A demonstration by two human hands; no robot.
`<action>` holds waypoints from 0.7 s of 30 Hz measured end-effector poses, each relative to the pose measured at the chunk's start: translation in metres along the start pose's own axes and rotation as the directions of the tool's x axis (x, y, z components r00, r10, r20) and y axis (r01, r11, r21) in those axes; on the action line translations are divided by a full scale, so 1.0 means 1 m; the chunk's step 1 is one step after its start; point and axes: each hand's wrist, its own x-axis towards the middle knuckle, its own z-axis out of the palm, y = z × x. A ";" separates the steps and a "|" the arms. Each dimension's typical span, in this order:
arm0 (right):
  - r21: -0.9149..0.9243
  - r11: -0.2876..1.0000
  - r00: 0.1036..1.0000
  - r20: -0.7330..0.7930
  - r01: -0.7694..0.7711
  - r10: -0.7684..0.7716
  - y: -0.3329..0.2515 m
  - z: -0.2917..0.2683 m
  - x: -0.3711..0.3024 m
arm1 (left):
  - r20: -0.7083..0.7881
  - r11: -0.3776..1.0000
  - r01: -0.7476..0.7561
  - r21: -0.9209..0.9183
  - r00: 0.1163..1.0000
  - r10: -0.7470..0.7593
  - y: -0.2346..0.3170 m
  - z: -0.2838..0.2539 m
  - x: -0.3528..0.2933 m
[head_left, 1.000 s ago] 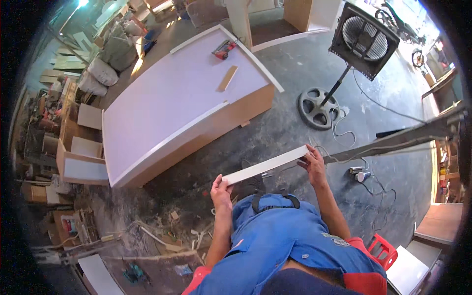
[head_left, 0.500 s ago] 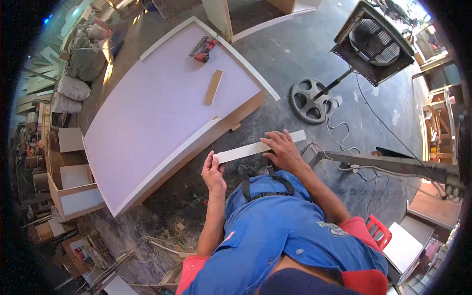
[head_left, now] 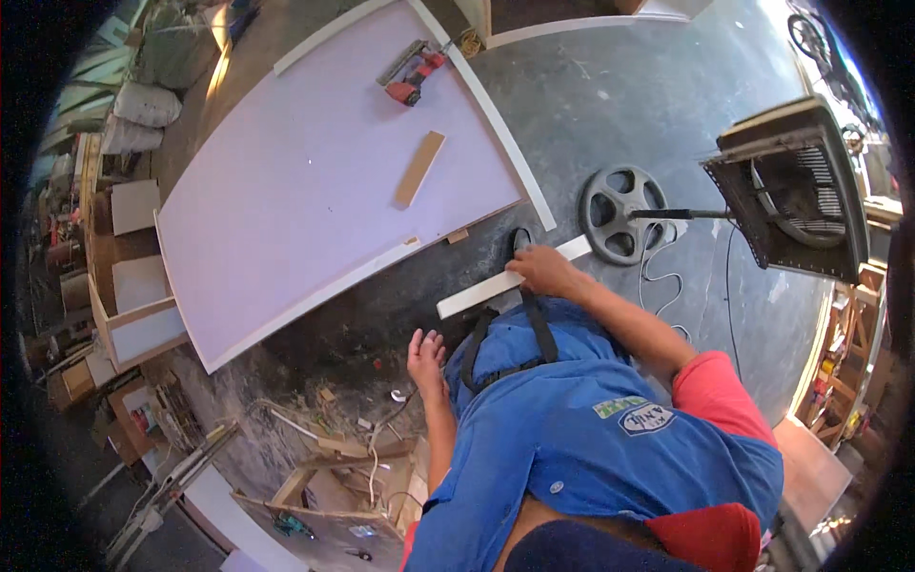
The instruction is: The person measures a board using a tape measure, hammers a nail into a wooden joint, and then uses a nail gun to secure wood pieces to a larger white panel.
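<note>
A narrow white wooden strip (head_left: 471,297) slants across in front of my waist. My right hand (head_left: 545,271) has its fingers wrapped around the strip toward its right part. Just below the strip's left end, my left hand (head_left: 427,358) is empty, its fingers apart. Beyond both hands lies a large pale lilac panel (head_left: 286,200) with white edge strips along its rim. On the panel rest a red and black nail gun (head_left: 412,74) and a short brown wooden piece (head_left: 419,170).
A pedestal fan (head_left: 796,191) with a round spoked base (head_left: 623,215) and loose cable stands at the right. Open wooden boxes (head_left: 148,329) are at the left. Timber scraps and a wooden frame (head_left: 324,505) lie at the lower left. Another cabinet (head_left: 572,29) is at the far side.
My left hand has let go of the strip's left end and dropped a little toward me. My right hand still holds the strip. The whole view has turned somewhat.
</note>
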 end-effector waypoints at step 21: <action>0.239 0.964 0.949 -0.260 -0.117 0.180 0.135 0.121 0.171 | 0.408 0.135 -0.528 0.838 0.771 0.489 -0.020 0.100 0.246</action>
